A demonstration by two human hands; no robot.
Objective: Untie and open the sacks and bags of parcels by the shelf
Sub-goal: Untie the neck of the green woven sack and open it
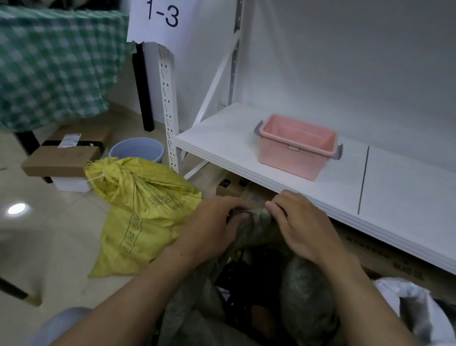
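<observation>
Both hands, left hand (211,221) and right hand (296,228), pinch the knotted neck of grey translucent plastic sack (258,222) | sack on floor beside white shelf (385,186) | risk: pulling tightens knot or tears plastic

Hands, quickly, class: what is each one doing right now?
Left hand: closed, gripping the neck of the grey sack.
Right hand: closed, pinching the same neck.

A pink basket (296,147) sits on the white shelf (402,188); a yellow sack (140,215) lies on the tiled floor (50,240).
</observation>
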